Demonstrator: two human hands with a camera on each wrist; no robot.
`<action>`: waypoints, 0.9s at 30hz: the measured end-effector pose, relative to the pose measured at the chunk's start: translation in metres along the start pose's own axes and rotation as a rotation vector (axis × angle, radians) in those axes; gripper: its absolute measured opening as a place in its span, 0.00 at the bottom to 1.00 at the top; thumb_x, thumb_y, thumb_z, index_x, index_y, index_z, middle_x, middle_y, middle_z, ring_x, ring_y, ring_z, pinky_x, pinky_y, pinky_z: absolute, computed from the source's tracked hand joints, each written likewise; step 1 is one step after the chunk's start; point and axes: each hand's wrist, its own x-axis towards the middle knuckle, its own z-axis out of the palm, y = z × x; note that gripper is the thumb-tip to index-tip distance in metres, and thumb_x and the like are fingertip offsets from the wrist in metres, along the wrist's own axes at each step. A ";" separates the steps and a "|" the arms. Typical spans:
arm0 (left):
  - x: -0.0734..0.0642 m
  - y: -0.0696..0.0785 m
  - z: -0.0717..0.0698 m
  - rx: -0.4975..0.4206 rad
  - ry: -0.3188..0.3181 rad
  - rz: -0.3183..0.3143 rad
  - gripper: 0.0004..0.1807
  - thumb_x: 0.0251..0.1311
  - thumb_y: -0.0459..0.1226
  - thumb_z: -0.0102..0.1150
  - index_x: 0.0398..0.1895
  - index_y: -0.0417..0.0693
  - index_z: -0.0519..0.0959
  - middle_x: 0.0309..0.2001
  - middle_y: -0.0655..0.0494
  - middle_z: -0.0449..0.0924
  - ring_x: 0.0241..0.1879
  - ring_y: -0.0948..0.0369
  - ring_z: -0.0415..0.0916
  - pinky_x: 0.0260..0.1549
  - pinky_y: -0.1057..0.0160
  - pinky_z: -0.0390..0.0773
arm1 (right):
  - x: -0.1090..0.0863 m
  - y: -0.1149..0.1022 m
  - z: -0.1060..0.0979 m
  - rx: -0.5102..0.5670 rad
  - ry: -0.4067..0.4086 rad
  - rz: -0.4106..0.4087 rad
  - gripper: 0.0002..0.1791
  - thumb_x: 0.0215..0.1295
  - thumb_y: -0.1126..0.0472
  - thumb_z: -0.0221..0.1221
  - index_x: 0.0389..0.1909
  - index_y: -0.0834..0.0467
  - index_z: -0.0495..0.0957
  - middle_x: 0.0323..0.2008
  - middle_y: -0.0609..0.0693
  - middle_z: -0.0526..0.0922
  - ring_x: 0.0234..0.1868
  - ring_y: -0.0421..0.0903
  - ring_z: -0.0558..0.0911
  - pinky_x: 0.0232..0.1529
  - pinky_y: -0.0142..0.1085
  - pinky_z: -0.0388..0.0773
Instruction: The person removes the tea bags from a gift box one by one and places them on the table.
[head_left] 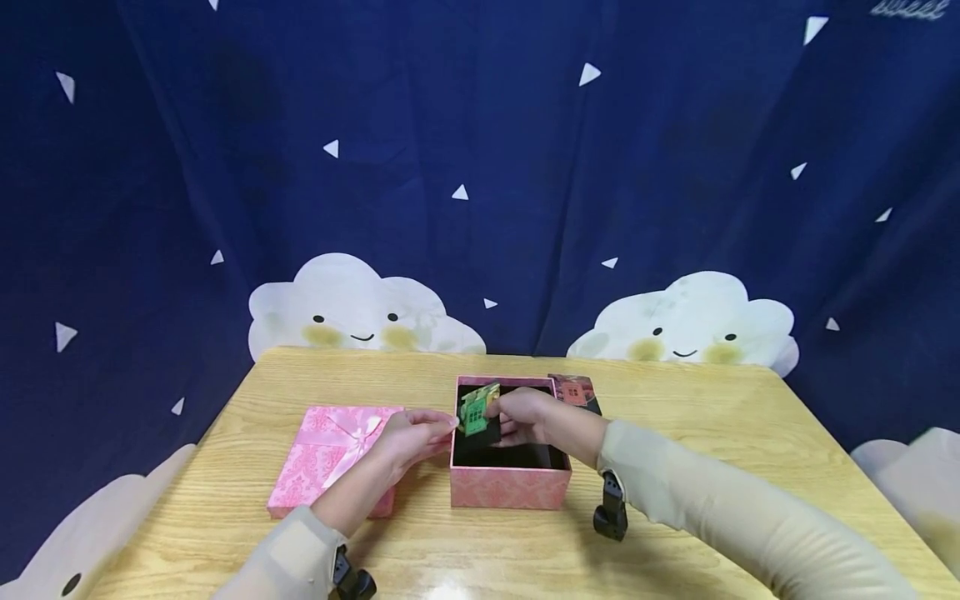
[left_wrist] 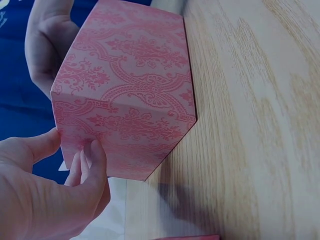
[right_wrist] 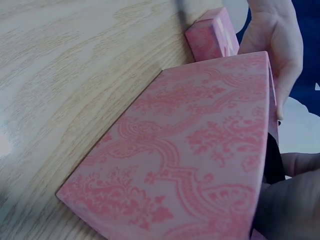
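Observation:
An open pink patterned box with a dark inside stands on the table. My left hand holds its left wall; the left wrist view shows the thumb at the rim and the bent fingers against the outside. Reaching into the box, my right hand pinches a flat black packet with a green house picture, which sits tilted near the left wall. In the right wrist view the near wall hides most of the right hand's fingers and the packet.
The pink box lid with a pale ribbon bow lies left of the box. Another dark packet with a red house picture lies behind the box's right side. A wooden table carries everything, with a blue curtain behind.

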 end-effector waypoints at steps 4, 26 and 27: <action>0.002 0.000 0.000 -0.014 0.003 0.003 0.10 0.59 0.28 0.60 0.41 0.29 0.78 0.34 0.51 0.80 0.29 0.65 0.79 0.40 0.64 0.87 | -0.002 -0.003 -0.006 0.020 0.013 0.005 0.11 0.65 0.69 0.50 0.47 0.67 0.71 0.33 0.55 0.78 0.33 0.44 0.81 0.47 0.41 0.87; 0.001 -0.001 0.000 -0.016 -0.001 0.013 0.12 0.59 0.29 0.61 0.43 0.29 0.77 0.32 0.52 0.80 0.30 0.61 0.81 0.41 0.61 0.87 | -0.029 -0.005 -0.049 0.089 -0.056 -0.045 0.10 0.65 0.68 0.48 0.47 0.61 0.65 0.29 0.50 0.75 0.29 0.40 0.77 0.30 0.30 0.82; 0.000 -0.002 0.000 -0.016 -0.002 0.013 0.12 0.59 0.29 0.61 0.43 0.29 0.77 0.32 0.52 0.80 0.30 0.62 0.81 0.42 0.60 0.87 | -0.030 -0.005 -0.050 0.107 -0.059 -0.041 0.10 0.65 0.68 0.48 0.47 0.61 0.65 0.29 0.51 0.75 0.29 0.40 0.78 0.30 0.30 0.83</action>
